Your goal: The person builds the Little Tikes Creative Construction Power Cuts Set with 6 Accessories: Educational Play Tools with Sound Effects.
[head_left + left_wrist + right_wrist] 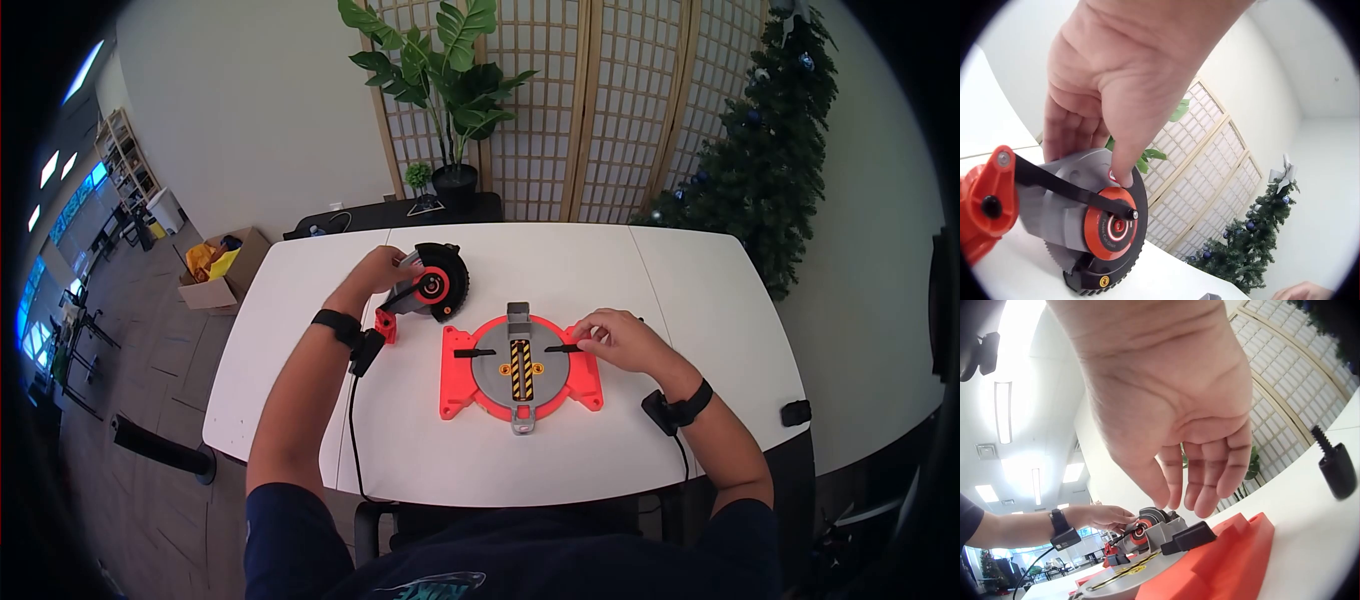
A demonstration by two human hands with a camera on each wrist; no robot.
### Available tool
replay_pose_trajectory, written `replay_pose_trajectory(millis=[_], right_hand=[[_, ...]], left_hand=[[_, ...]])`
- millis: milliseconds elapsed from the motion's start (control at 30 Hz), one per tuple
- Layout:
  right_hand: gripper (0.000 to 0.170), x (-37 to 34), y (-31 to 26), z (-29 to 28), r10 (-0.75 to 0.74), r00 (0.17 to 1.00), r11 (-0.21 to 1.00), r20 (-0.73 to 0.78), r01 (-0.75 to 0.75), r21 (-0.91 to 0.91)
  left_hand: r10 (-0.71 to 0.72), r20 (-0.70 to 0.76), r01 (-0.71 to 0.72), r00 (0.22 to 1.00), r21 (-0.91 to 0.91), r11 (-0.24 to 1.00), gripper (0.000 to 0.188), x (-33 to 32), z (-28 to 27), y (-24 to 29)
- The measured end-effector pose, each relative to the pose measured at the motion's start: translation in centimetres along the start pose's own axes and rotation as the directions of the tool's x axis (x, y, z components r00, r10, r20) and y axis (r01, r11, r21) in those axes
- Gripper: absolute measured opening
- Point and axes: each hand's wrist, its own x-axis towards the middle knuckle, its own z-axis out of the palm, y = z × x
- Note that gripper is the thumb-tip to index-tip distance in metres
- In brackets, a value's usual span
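Note:
My left hand (pixel 380 270) grips the head of a toy miter saw (pixel 1110 225), thumb on its front face and fingers behind the grey housing. It has a black toothed blade guard, an orange disc and an orange hinge bracket (pixel 386 326). To its right on the table lies the saw's orange base (pixel 458 385) with a round grey turntable (pixel 490 385) and a yellow-and-black striped slot. My right hand (pixel 627 338) hovers beside the base's right black lever (pixel 1190 538), fingers loosely bent with nothing between them. A matching black lever (pixel 473 353) sits on the left.
A black threaded knob (pixel 1338 472) stands on the white table (pixel 690 440) beyond my right hand. A small black object (pixel 795 412) lies at the right edge. Behind the table are a potted plant (pixel 455 185), a lattice screen (pixel 545 120) and a decorated tree (pixel 745 170).

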Motion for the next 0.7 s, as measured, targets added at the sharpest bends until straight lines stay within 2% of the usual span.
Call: replay_pose_trajectory(millis=[133, 200, 333, 433, 500, 633, 700], right_hand=[[0.017, 0.1, -0.3, 0.0, 0.007, 1.000, 1.000, 0.013, -0.007, 0.011], [0.017, 0.1, -0.5, 0.0, 0.021, 1.000, 1.000, 0.023, -0.021, 0.000], [0.017, 0.0, -1.1, -0.3, 0.040, 0.999, 0.998, 0.014, -0.040, 0.042], [0.017, 0.1, -1.3, -0.4, 0.044, 0.999, 0.999, 0.013, -0.045, 0.024], [0.017, 0.2, -1.0, -0.4, 0.007, 1.000, 1.000, 0.008, -0.007, 0.000], [0.018, 0.2, -1.8, -0.6, 0.018, 1.000, 1.000, -0.007, -0.018, 0.005], [0.018, 0.2, -2.3, -0.6, 0.001, 0.999, 1.000, -0.035, -0.001, 0.001]], left_hand=[[-0.031, 0.010, 0.030, 0.999, 0.034, 0.999, 0.050, 0.6, 0.1, -0.5], [-0.012, 0.007, 0.013, 1.000, -0.142, 0.990, 0.045, 0.3, 0.1, -0.6], [-0.030, 0.004, 0.030, 1.000, -0.207, 0.978, 0.040, -0.2, 0.2, -0.4], [0.024, -0.017, -0.027, 1.000, -0.206, 0.978, 0.036, -0.4, 0.1, -0.1], [0.112, -0.085, -0.127, 0.990, -0.196, 0.972, 0.033, -0.8, 0.0, 0.7], [0.073, -0.074, -0.090, 0.995, -0.265, 0.960, 0.029, -1.7, -0.5, 2.5], [0.183, -0.119, -0.213, 0.976, -0.340, 0.916, 0.027, -1.7, -0.5, 2.8]])
